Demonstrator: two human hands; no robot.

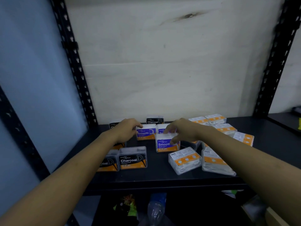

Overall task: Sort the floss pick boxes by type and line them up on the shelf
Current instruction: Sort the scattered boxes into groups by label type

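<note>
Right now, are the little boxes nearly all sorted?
Only partly. Done: two black Charcoal boxes stand side by side at the front left. In hand: the right hand grips a purple Smooth box, and the left hand touches another purple box behind it. Left: the face-down boxes lying jumbled on the right of the shelf need sorting.

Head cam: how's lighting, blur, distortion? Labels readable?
Head view: dim, cool light; wide-angle bends the shelf uprights outward; slight motion blur on the right hand; front Charcoal box and Smooth box labels readable, fine print not; face-down boxes soft.
</note>
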